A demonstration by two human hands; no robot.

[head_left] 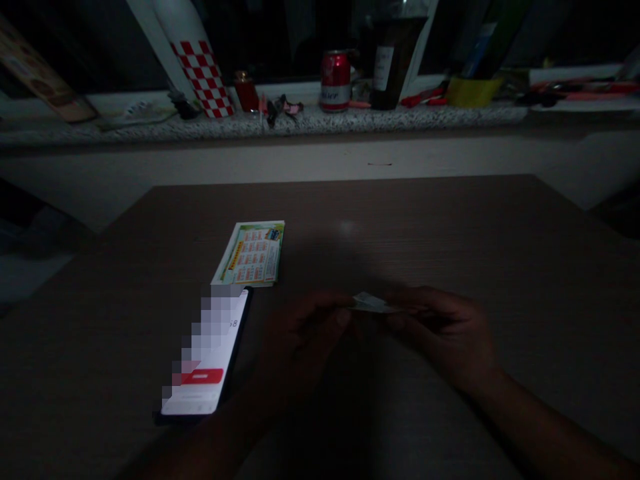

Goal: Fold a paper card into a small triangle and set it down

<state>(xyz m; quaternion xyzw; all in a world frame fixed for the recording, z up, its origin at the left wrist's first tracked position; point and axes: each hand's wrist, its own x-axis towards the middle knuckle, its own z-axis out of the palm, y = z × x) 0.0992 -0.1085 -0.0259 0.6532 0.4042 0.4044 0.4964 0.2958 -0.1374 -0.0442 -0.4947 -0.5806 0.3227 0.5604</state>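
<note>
A small folded piece of pale paper (371,303) is held level above the table between both hands. My left hand (313,333) pinches its left end, thumb below the forefinger. At its right end, my right hand (445,327) grips the paper between thumb and fingers. The light is dim, and the lower fingers of the left hand are lost in shadow. To the left of my left hand lies a phone (231,347) with its screen lit. Just beyond the phone is a stack of printed cards (253,255), the top one bearing a calendar-like grid.
The brown wooden table (425,227) meets a white wall at the back. On the granite sill (300,123) above stand a red can (335,80), a red-and-white checkered bottle (203,77), a dark tube (393,67) and a yellow container (474,91).
</note>
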